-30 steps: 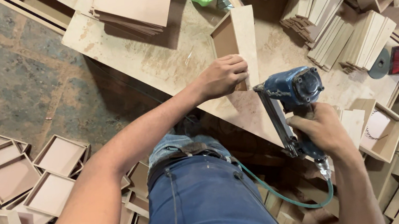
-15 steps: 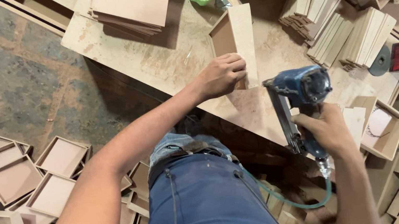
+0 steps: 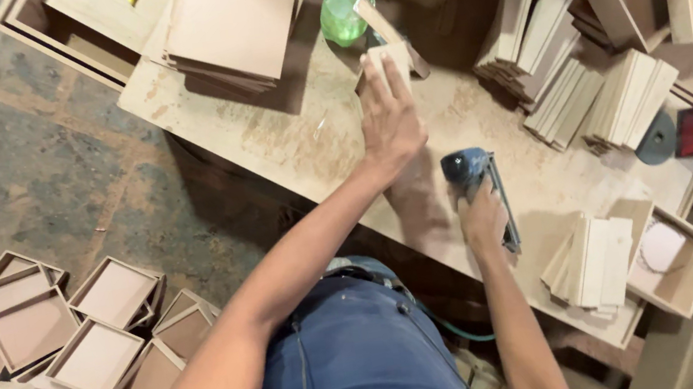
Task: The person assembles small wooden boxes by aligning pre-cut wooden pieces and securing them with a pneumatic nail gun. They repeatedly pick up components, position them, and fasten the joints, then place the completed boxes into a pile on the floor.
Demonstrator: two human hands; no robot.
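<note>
Head view: your left hand (image 3: 390, 119) lay flat over a small wooden piece (image 3: 388, 58) on the dusty counter (image 3: 303, 151), fingers (image 3: 373, 81) pressed together along its top, just below a green cup (image 3: 345, 10). Your right hand (image 3: 483, 222) gripped the blue nail gun (image 3: 477, 179), fingers wrapped shut round its handle, nose resting on the counter beside stacked wooden slats (image 3: 590, 259); open wooden trays (image 3: 47, 331) littered the floor.

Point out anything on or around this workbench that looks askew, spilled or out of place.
The small open wooden boxes on the floor lie in a loose heap, tilted and overlapping, not stacked. Sawdust dusts the workbench. The left hand rests on an upright wooden piece; the right hand grips the blue nail gun.
</note>
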